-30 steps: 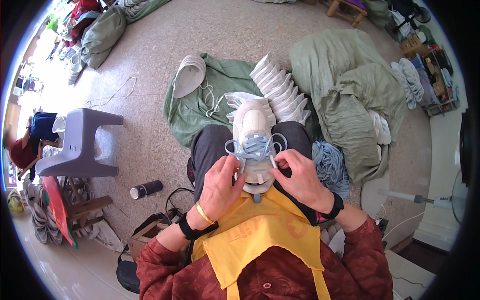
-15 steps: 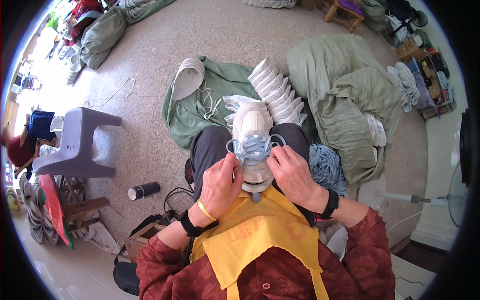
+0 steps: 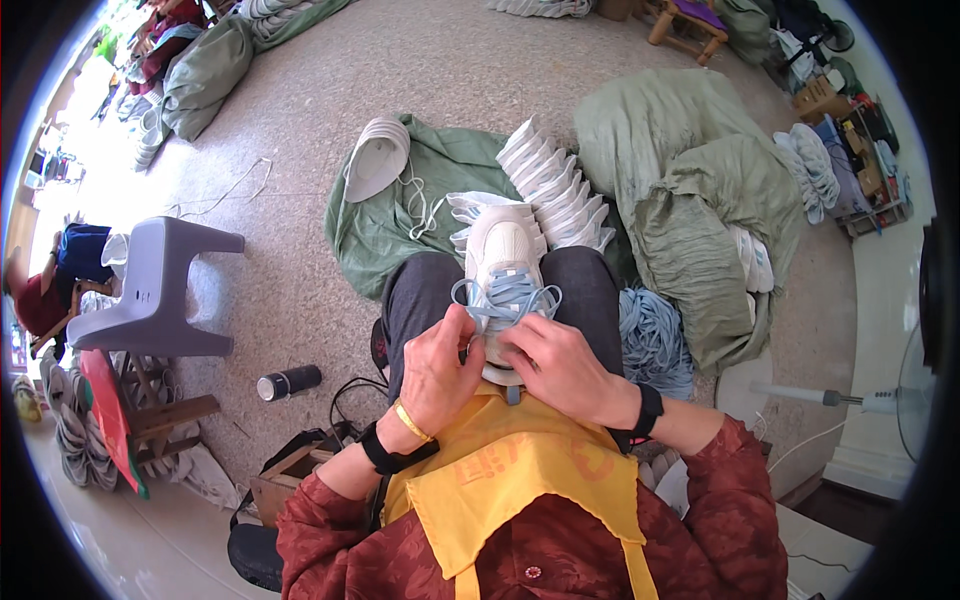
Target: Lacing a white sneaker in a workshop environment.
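A cream shoe upper (image 3: 497, 243) rests between my knees, toe pointing away from me. Light blue shoelaces (image 3: 513, 291) cross its front, and loops stick out on both sides. My left hand (image 3: 440, 362) is closed at the left edge of the lacing, thumb and forefinger pinched on a lace. At the shoe's near end, over the tongue and opening, my right hand (image 3: 560, 365) has its fingers curled in close to the left hand. Its fingertips are partly hidden, and what they grip does not show.
A row of nested white shoe uppers (image 3: 555, 185) and a stack of pale pieces (image 3: 377, 158) lie on green cloth (image 3: 450, 160) ahead. Blue lace bundles (image 3: 652, 335) and a big green sack (image 3: 690, 190) sit right. A grey stool (image 3: 160, 290) and black bottle (image 3: 289, 382) stand left.
My right hand has moved left and slightly nearer, from the right-hand lace loop to the shoe's opening. That loop now stands free. My left hand has hardly moved.
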A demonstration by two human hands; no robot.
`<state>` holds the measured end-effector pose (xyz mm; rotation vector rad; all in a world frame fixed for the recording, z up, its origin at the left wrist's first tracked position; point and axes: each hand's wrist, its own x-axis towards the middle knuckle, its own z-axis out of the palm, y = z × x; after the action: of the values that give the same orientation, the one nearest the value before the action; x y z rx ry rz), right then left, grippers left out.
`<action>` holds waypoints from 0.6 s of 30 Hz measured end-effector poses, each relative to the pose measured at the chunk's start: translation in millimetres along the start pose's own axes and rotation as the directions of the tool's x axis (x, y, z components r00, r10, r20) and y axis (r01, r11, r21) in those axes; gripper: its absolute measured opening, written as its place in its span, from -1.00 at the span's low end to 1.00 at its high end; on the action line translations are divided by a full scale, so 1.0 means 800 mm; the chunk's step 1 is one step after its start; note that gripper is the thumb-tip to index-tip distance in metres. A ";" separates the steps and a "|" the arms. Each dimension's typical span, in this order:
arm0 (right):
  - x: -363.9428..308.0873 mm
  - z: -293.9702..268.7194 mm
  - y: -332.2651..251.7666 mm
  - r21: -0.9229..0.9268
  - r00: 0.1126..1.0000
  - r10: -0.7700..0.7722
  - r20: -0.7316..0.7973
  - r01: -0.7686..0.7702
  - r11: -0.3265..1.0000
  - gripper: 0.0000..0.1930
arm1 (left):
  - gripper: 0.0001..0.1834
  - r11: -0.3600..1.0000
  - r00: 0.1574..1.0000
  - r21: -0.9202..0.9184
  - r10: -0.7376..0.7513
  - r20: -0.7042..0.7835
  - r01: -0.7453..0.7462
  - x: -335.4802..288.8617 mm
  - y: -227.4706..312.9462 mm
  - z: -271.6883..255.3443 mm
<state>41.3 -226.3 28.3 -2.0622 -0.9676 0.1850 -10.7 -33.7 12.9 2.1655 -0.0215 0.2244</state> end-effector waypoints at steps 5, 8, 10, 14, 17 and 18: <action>0.019 0.018 0.007 -0.249 0.999 0.006 -0.053 -0.019 0.968 -0.87 | -0.76 1.000 1.000 -0.005 -0.021 -0.004 0.021 0.000 0.001 -0.001; 0.024 0.019 0.010 -0.274 0.999 -0.039 0.028 0.045 0.961 -0.85 | -0.75 0.999 1.000 -0.010 -0.030 0.000 0.030 0.000 -0.001 0.000; 0.024 0.017 0.008 -0.272 0.998 -0.054 0.011 0.055 0.961 -0.86 | -0.76 0.999 0.999 -0.036 -0.040 -0.008 0.039 0.000 -0.002 0.001; 0.001 -0.003 -0.004 -0.259 1.000 -0.028 0.014 0.031 0.965 -0.85 | -0.75 0.998 0.999 -0.051 -0.040 -0.008 0.040 0.001 -0.002 -0.001; -0.031 -0.028 -0.008 -0.035 0.992 0.112 0.052 -0.111 0.993 -0.87 | -0.76 0.996 0.999 -0.072 -0.044 -0.009 0.044 0.000 0.002 0.000; -0.040 -0.034 -0.008 0.029 0.983 0.181 0.042 -0.182 0.983 -0.89 | -0.77 0.995 0.998 -0.074 -0.060 -0.011 0.059 0.000 0.004 -0.001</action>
<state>27.7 -263.1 44.2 -2.1229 -0.7939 0.3356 -11.1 -34.8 16.3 2.0877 0.0424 0.2008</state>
